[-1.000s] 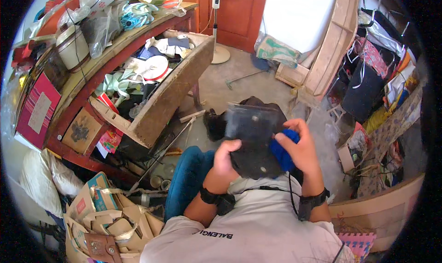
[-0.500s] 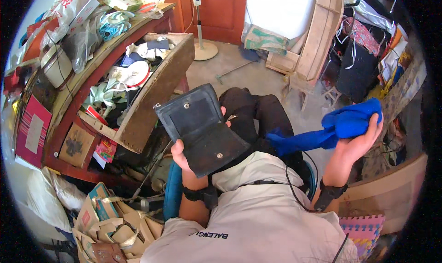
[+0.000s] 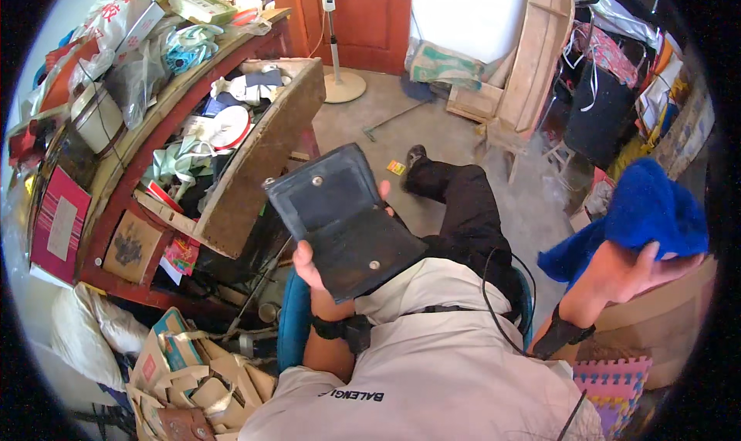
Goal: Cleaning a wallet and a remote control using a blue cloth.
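My left hand (image 3: 307, 263) grips an unfolded black wallet (image 3: 367, 248) from beneath, its thumb on the near left edge and fingertips showing past the far right side. Two metal snap buttons show on the wallet's open faces. Out to the right, my right hand (image 3: 621, 277) is closed on a bunched blue cloth (image 3: 652, 209), which covers part of the fingers and hangs down over the wrist side. The two hands are well apart, and the cloth does not touch the wallet.
At the left, a pulled-out wooden drawer (image 3: 266, 163) full of odds and ends juts from a cluttered red desk. Torn cardboard (image 3: 204, 379) lies lower left. A fan (image 3: 340, 86) stands at the back. On the floor are a small yellow-orange packet (image 3: 396, 167) and a long-handled tool (image 3: 397, 120).
My right hand has swung outward to the right and slightly down, carrying the blue cloth with it. My legs have shifted, uncovering the small packet on the floor. The wallet has barely moved.
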The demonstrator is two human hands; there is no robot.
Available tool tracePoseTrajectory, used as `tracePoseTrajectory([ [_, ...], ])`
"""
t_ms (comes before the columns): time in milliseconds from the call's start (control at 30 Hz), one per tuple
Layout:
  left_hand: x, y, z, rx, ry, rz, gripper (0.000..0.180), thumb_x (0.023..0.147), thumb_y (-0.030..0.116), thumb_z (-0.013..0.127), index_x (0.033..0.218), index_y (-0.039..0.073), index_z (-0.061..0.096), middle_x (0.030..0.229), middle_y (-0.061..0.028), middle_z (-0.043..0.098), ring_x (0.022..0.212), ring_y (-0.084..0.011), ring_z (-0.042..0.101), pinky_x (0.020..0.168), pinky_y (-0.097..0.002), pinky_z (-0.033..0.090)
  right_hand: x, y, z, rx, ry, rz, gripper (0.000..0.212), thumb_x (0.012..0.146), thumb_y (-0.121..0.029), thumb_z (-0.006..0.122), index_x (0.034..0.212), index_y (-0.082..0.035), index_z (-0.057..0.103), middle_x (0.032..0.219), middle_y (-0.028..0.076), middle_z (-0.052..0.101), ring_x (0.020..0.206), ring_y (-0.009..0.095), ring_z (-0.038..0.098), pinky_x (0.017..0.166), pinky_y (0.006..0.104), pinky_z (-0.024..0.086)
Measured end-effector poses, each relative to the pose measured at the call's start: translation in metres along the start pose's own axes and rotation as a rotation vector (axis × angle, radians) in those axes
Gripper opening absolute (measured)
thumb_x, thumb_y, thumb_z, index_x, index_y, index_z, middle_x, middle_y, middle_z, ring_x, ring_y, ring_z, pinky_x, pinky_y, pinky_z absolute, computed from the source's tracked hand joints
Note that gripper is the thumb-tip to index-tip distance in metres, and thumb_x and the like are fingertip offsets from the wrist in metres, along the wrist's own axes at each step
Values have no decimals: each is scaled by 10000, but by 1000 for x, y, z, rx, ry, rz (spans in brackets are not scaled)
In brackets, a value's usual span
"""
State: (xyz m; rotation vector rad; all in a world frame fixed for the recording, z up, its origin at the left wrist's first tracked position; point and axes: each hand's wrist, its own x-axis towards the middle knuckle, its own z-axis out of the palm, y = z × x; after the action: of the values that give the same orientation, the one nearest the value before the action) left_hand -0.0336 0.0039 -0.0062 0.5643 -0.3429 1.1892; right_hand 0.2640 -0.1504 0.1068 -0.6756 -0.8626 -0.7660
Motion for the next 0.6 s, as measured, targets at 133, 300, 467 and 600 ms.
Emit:
tracePoseTrajectory([
  [133, -20, -10, 8, 25, 134, -146, 1004, 739, 508, 715, 1518, 71, 254, 1488, -297, 340, 1289, -461, 455, 1021, -560, 445, -48, -15, 28, 63, -27, 130, 891, 797, -124, 762, 1506, -214, 229, 1501, 180, 352, 1254, 420, 476, 1012, 610, 439],
  [300, -27, -11, 17, -15, 175, -344, 879, 713, 276, 659, 1464, -32, 322, 1417, -321, 440, 1249, -359, 537, 1034, -424, 457, -62, 21, 12, 84, -750, -99, 596, 851, -111, 699, 1393, -151, 454, 1318, 228, 545, 1173, 441, 542, 991, 562, 451],
  [467, -46, -12, -1, -36, 263, -496, 751, 767, 206, 590, 1444, -30, 367, 1403, -184, 516, 1250, -314, 543, 1060, -432, 441, -80, -36, 73, 502, -1254, 330, 464, 801, 38, 544, 1218, -136, 646, 1249, 205, 608, 1183, 339, 576, 1037, 483, 412],
  [600, -59, 1, 26, 227, 286, -557, 643, 823, 179, 545, 1424, -6, 406, 1357, -135, 549, 1243, -259, 544, 1088, -420, 409, -96, -52, 118, 348, -1674, -12, 568, 776, 69, 503, 1294, -146, 595, 1316, 159, 583, 1223, 350, 544, 1065, 437, 397],
])
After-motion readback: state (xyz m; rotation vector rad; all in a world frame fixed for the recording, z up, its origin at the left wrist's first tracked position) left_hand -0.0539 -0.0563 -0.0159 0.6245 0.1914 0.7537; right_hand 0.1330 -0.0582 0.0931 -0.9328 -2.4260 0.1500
